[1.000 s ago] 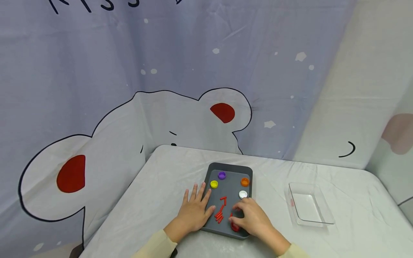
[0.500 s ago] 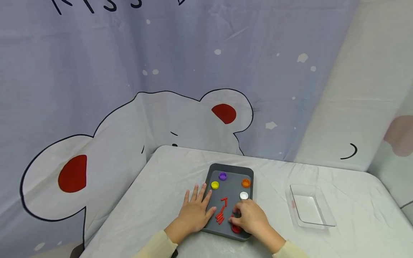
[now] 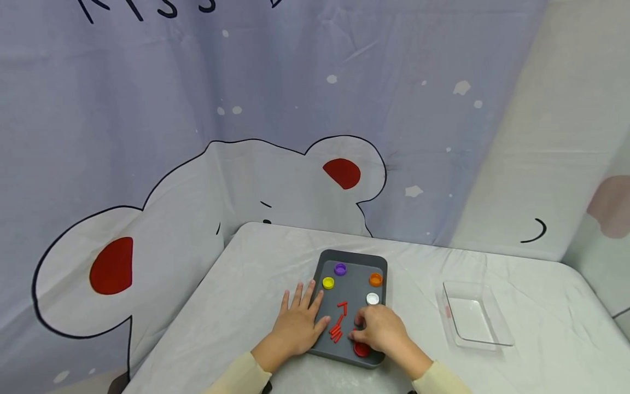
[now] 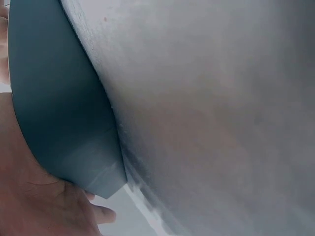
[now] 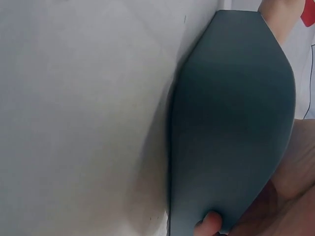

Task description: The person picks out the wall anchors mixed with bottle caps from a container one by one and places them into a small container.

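A dark grey tray (image 3: 351, 295) lies on the covered table, seen whole in the head view. My left hand (image 3: 293, 325) rests over its left rim with fingers spread. Low on the tray's right side, my right hand (image 3: 384, 328) pinches a small red stick (image 3: 355, 330) between thumb and fingertips, mostly hidden by them. Just under these fingers sits a round red dish (image 3: 362, 349), partly covered by the hand. Several loose red sticks (image 3: 336, 330) lie between the hands. Both wrist views mostly show the tray's outer wall (image 4: 64, 98), with parts of the hands at its edge.
Farther up the tray stand small round dishes: yellow (image 3: 328, 283), purple (image 3: 340, 269), orange (image 3: 376, 279) and white (image 3: 372, 299). A clear plastic box (image 3: 474, 317) stands right of the tray. A printed curtain (image 3: 295, 82) hangs behind the table.
My right hand has shifted slightly left over the tray, so more of the red dish shows. The left hand stays on the rim. The head view has shifted a little.
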A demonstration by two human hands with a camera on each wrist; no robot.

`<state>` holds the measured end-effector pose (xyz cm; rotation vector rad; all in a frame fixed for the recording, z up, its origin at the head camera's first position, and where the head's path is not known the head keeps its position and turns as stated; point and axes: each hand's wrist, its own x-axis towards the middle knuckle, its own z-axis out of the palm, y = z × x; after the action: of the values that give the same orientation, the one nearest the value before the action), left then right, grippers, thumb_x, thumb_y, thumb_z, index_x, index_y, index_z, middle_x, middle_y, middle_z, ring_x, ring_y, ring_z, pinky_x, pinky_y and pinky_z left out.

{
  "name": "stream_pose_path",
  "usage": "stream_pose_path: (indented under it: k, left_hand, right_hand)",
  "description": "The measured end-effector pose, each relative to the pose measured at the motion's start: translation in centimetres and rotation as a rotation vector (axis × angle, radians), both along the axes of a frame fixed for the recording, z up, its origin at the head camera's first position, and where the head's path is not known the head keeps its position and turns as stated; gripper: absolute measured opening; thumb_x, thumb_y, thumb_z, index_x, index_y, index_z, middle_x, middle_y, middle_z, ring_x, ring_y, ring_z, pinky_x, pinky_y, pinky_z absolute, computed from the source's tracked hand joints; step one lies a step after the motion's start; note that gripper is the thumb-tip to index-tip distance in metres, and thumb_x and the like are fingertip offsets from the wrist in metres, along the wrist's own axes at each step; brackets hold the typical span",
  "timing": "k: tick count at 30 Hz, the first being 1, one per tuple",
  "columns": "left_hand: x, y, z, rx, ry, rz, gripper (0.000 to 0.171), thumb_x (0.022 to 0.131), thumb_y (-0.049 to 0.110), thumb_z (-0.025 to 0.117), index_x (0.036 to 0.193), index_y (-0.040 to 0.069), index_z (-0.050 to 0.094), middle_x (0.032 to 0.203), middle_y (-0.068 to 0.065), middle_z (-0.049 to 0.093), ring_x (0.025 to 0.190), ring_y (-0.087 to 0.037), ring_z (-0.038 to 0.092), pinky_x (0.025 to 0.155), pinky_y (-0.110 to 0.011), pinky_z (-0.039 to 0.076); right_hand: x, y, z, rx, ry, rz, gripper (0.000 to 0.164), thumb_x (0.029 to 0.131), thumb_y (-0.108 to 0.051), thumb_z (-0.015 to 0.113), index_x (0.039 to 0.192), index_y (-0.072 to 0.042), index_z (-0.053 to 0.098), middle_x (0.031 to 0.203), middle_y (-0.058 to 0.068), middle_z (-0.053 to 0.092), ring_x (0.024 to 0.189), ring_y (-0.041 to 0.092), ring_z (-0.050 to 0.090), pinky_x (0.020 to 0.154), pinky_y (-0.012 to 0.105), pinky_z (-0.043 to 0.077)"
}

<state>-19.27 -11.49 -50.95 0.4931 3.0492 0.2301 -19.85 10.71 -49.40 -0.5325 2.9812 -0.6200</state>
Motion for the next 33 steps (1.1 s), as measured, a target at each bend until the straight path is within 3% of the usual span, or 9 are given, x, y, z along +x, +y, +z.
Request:
stream_pose_path:
  k: [8,20,33]
  left_hand:
    - [0.03,-0.05,-0.03,-0.005,-0.002,0.002,0.066,0.106,0.054,0.037,0.160,0.015,0.034,0.170,-0.012,0.015,0.154,-0.040,0.013,0.120,-0.065,0.010]
    - [0.07,0.08,0.22,-0.003,-0.003,0.010,0.066,0.106,0.054,0.038,0.160,0.015,0.034,0.170,-0.011,0.015,0.155,-0.040,0.013,0.120,-0.064,0.010]
    - [0.03,0.06,0.04,-0.005,-0.002,0.011,0.066,0.106,0.054,0.037,0.160,0.015,0.034,0.170,-0.011,0.015,0.155,-0.040,0.013,0.120,-0.064,0.009]
  right_hand:
    - [-0.13,-0.16,0.05,0.006,-0.019,-0.010,0.026,0.075,-0.035,0.088,0.080,-0.018,0.069,0.058,-0.009,0.051,0.060,0.011,0.048,0.055,0.032,0.042]
    - [0.12,0.45,-0.40,-0.054,0.058,0.019,0.026,0.076,-0.035,0.088,0.082,-0.016,0.071,0.058,-0.011,0.051,0.056,0.007,0.046,0.052,0.029,0.040]
    - [0.04,0.07,-0.52,-0.013,0.057,-0.007,0.025,0.074,-0.032,0.089,0.082,-0.017,0.070,0.057,-0.010,0.050,0.060,0.012,0.050,0.054,0.032,0.043]
